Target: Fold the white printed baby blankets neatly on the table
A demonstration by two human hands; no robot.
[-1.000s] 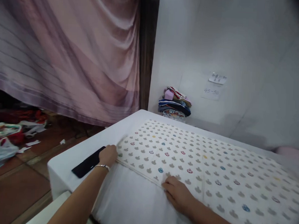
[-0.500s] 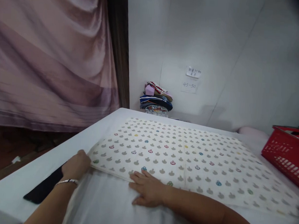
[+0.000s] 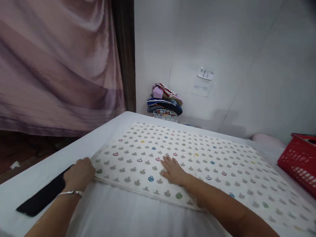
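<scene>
A cream cloth (image 3: 146, 153) printed with grey shapes and a few coloured ones lies spread on the white table (image 3: 105, 126). My left hand (image 3: 79, 174), with a bracelet at the wrist, is closed on the cloth's near left corner. My right hand (image 3: 174, 171) lies flat on the cloth with its fingers spread. Plain white fabric (image 3: 132, 215) hangs or lies below the cloth's near edge. Beside my left wrist is a flat black object (image 3: 43, 195).
A red plastic basket (image 3: 302, 163) stands at the right. Folded fabrics (image 3: 165, 101) are stacked beyond the far edge, near a wall with paper notes (image 3: 201, 89). A pink curtain (image 3: 55, 65) hangs at the left.
My right hand has moved forward and to the right, from the cloth's near edge onto its printed surface. More of the print shows along the near edge. My left hand stays at the corner.
</scene>
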